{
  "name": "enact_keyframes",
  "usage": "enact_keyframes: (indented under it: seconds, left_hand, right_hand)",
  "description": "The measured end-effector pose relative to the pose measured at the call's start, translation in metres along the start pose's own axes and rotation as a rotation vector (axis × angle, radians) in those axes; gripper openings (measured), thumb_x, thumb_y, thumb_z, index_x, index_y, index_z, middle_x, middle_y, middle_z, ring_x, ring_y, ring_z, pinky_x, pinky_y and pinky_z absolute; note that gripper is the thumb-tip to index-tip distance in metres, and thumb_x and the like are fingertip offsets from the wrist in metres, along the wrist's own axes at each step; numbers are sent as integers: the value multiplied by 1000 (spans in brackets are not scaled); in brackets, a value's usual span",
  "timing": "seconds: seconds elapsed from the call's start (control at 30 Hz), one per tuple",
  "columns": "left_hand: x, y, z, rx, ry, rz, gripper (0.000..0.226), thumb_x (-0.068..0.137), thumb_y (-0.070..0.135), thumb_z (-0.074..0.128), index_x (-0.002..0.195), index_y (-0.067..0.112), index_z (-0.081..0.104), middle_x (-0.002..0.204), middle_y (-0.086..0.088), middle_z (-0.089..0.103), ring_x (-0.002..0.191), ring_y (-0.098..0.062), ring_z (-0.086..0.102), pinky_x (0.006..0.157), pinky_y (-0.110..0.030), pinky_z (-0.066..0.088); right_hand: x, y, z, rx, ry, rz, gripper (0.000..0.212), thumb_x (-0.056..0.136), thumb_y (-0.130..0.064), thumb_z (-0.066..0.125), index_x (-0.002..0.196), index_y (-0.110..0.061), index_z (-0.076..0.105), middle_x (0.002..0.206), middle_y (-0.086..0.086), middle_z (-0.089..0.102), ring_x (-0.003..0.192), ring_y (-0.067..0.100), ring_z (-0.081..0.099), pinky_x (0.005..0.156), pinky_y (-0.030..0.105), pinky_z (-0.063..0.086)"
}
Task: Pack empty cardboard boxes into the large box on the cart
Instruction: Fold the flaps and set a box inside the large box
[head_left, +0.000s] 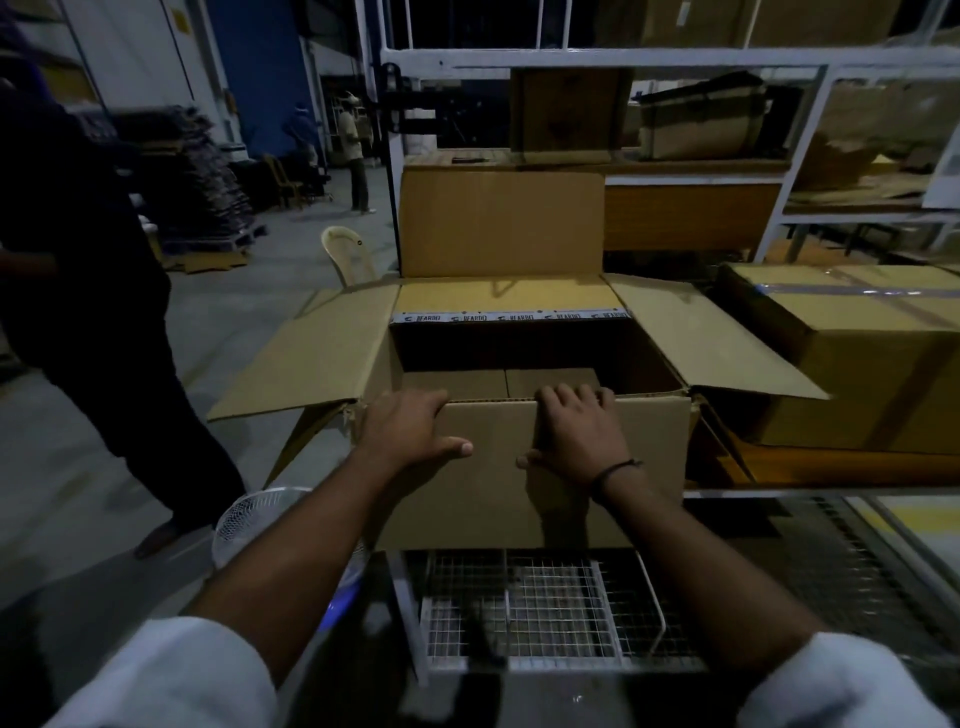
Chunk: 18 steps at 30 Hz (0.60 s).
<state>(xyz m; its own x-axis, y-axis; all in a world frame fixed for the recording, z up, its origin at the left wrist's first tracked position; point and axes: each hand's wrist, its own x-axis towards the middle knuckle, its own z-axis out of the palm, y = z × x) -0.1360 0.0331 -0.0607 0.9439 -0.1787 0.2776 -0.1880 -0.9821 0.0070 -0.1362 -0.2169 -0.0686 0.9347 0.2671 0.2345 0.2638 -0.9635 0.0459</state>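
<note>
- The large box (493, 499) sits open on the wire cart (545, 608) with its flaps splayed out. It should probably be steadied first.
- Empty cardboard boxes (498, 383) are laid flat inside, at the near side. The dark far gap looks best filled next.
- The near edge is gripped by the left hand (410, 426) and the right hand (582, 434), fingers curled over and thumbs outside.

1. Our left hand (410, 426) and right hand (582, 431) curl over the near rim of the large box (519, 499), fingertips hidden.
2. Shadow swallows all but the tops of the boxes inside (498, 382).
3. At left, the frame cuts off a person (88, 291).
4. Far figures (356, 150): too small for us to read.
</note>
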Motion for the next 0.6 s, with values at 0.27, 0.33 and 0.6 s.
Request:
enact_keyframes:
  seconds: [0.27,0.33,0.6]
  left_hand:
    - [10,29,1,-161,23,-41,55,85,71,63,123,31,65,114,4,71,105,-21,63,96,-42,42]
    - [7,36,7,-235,75,-59,49,86,68,65,119,32,65,109,7,70,99,-16,60,98,-43,44]
    - [-2,36,6,-315,128,-54,54,89,65,65,130,30,64,121,6,68,111,-17,60,104,-43,43]
  right_hand:
    - [3,-4,14,7,121,27,84,69,-74,75,132,-25,48,132,2,58,122,27,51,107,48,33]
    - [6,-1,11,38,101,5,83,69,-74,74,132,-27,47,135,0,57,125,26,49,109,48,31]
    - [13,0,-2,208,64,26,64,82,-71,66,129,-29,55,126,-3,65,120,18,56,110,44,33]
